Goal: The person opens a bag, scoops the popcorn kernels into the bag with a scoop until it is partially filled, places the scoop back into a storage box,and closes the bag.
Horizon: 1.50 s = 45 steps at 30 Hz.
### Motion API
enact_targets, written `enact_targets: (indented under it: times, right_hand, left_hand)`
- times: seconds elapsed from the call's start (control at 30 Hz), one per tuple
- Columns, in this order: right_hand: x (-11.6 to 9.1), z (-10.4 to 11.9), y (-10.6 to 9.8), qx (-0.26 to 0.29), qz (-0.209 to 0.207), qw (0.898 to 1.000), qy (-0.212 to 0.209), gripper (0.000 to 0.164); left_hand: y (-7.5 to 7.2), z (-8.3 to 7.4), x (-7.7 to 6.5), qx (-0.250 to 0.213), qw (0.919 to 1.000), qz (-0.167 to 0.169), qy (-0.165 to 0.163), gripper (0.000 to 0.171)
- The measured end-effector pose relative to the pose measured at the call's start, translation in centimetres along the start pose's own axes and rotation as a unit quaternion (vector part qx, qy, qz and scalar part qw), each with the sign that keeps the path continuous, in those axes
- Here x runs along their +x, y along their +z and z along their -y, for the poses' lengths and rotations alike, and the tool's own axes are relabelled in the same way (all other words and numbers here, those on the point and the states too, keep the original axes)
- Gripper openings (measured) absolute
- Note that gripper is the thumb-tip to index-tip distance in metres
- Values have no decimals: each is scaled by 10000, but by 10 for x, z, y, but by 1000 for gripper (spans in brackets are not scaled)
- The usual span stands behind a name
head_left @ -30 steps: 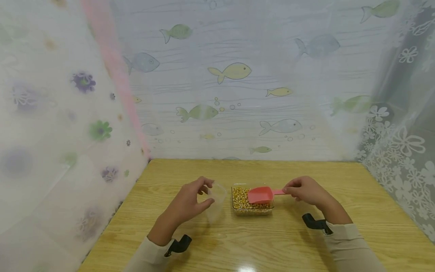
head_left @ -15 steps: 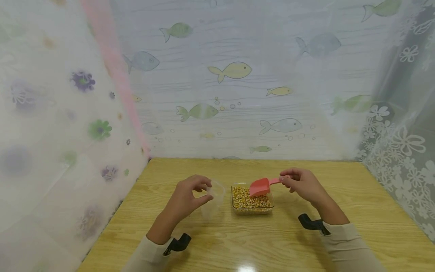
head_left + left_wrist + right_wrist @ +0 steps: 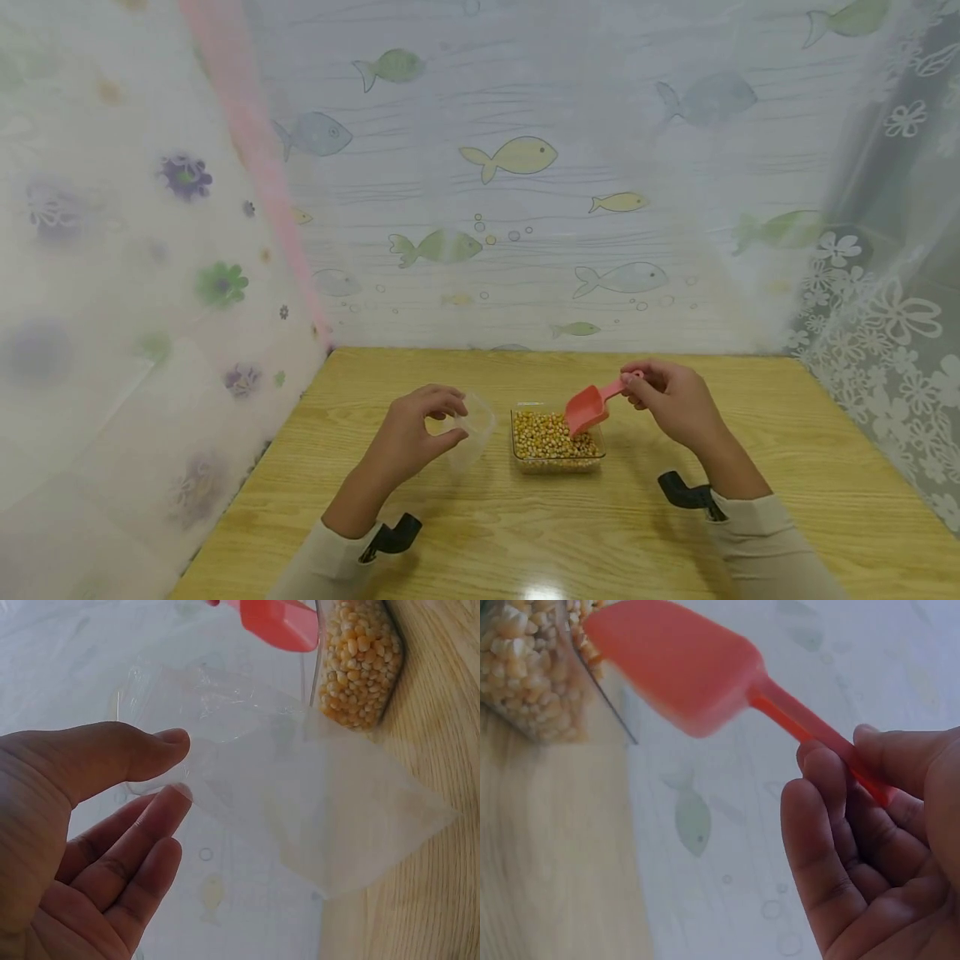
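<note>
A clear plastic bag [image 3: 337,810] hangs with its mouth up from my left hand [image 3: 416,429]. The thumb and curled fingers of that hand hold the bag's rim, spread apart from each other. My right hand [image 3: 671,404] pinches the handle of a red scoop [image 3: 587,410]. The scoop's blade tilts down, its front edge at the corn kernels [image 3: 543,433] in a clear rectangular container [image 3: 558,468]. In the right wrist view the scoop [image 3: 682,664] shows its underside, so what it carries is hidden there.
The container stands on a wooden table [image 3: 480,533], between the two hands. A fish-patterned curtain [image 3: 517,208] hangs behind the table, with a flowered curtain [image 3: 225,333] on the left side. Each wrist carries a black mount [image 3: 397,533].
My right hand has lifted the scoop's handle and tipped its blade steeper, toward the container's right side. The left hand has shifted slightly up and left with the bag.
</note>
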State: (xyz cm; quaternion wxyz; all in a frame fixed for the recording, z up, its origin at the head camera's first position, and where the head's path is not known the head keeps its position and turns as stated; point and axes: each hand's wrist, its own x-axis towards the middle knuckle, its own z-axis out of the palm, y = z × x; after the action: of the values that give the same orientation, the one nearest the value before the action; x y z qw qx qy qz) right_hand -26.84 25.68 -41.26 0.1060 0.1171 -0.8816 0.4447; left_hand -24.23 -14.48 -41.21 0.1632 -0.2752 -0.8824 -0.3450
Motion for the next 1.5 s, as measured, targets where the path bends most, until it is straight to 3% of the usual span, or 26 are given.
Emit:
enact_targets:
  times: [0.23, 0.43, 0.63, 0.93, 1.13, 1.37, 1.5]
  right_hand:
    - [-1, 7, 2, -432, 29, 9988, -228, 28]
    - [3, -9, 7, 208, 271, 9994, 28, 28]
    - [4, -27, 8, 1061, 449, 9922, 475, 35]
    - [6, -36, 14, 1476, 724, 9848, 554, 39]
    - [4, -45, 14, 1746, 1158, 9762, 553, 46]
    - [2, -57, 15, 1380, 1472, 9790, 304, 38]
    - [2, -56, 16, 682, 1330, 9887, -92, 33]
  left_hand:
    - [-2, -2, 0, -147, 9998, 62, -70, 26]
    - [0, -1, -2, -327, 9990, 204, -232, 27]
    - [4, 1, -3, -472, 9976, 204, -472, 27]
    - [2, -1, -2, -458, 9969, 217, -604, 25]
    - [2, -1, -2, -413, 9964, 225, -707, 26]
    - [2, -3, -1, -397, 9950, 205, -892, 27]
    - [2, -3, 0, -395, 9951, 197, -884, 26]
